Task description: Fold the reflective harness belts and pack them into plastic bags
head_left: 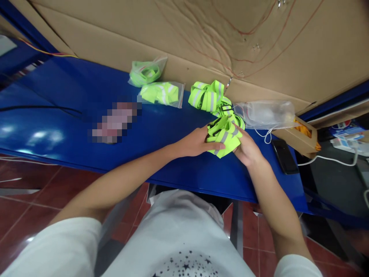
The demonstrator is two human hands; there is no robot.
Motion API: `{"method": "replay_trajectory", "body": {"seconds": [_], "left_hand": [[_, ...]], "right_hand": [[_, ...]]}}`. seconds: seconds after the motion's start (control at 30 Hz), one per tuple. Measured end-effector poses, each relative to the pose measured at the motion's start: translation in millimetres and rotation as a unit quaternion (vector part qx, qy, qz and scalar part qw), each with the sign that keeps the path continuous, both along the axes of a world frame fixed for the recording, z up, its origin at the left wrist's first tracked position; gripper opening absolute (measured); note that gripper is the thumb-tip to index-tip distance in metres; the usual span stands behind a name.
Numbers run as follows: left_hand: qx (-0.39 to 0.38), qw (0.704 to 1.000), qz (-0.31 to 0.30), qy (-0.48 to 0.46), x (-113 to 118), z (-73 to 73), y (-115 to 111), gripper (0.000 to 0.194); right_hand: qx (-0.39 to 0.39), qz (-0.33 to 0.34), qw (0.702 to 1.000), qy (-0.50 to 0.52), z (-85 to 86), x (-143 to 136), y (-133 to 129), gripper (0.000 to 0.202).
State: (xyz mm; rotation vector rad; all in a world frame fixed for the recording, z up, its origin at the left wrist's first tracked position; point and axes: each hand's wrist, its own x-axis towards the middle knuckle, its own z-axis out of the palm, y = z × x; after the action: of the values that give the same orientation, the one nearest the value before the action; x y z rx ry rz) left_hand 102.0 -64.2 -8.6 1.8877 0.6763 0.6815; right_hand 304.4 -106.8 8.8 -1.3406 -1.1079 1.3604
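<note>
Between my two hands is a folded bundle of neon yellow-green reflective strap (pixel 226 140) with silver-grey stripes and black fittings. My left hand (pixel 197 142) grips it from the left, its thumb lying across the front. From the right, my right hand (pixel 247 148) closes round the other side; its fingertips are partly hidden behind the fabric. Just beyond the bundle, more of the same reflective strap (pixel 206 96) lies coiled on the blue table (pixel 161 134), with a black buckle (pixel 226 108) near it. Whether the coil joins the held bundle I cannot tell.
Two clear zip bags, one with green strap (pixel 145 74) and one with yellow-green strap (pixel 160 93), lie toward the back. At right are clear plastic bags (pixel 268 114), a black phone (pixel 285 157), a white cable (pixel 328 159) and a cardboard box (pixel 302 140). A cardboard panel (pixel 115 34) stands behind.
</note>
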Motion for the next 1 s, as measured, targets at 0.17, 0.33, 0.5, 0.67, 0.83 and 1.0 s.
{"method": "replay_trajectory", "body": {"seconds": [0.17, 0.33, 0.5, 0.67, 0.83, 1.0], "left_hand": [[0.122, 0.979, 0.151, -0.067, 1, -2.3, -3, 0.078], [0.179, 0.965, 0.153, -0.112, 0, -0.8, -4, 0.031], [0.077, 0.980, 0.117, -0.140, -2, 8.4, -5, 0.035], [0.050, 0.989, 0.103, -0.091, -2, 7.3, -1, 0.023], [0.267, 0.941, 0.167, -0.122, -7, 6.5, -6, 0.031], [0.332, 0.931, 0.072, -0.132, -8, 6.7, -13, 0.058]], "right_hand": [[0.151, -0.139, 0.969, -0.141, -5.1, -3, 1, 0.052], [0.279, -0.180, 0.896, -0.294, -2.2, -15, -11, 0.044], [0.250, -0.170, 0.922, -0.242, -5.7, -14, -9, 0.041], [0.270, -0.182, 0.907, -0.267, -8.0, -9, -6, 0.045], [0.308, -0.186, 0.843, -0.400, -7.3, -7, -10, 0.049], [0.292, -0.125, 0.839, -0.442, -5.9, -15, -16, 0.049]]}}
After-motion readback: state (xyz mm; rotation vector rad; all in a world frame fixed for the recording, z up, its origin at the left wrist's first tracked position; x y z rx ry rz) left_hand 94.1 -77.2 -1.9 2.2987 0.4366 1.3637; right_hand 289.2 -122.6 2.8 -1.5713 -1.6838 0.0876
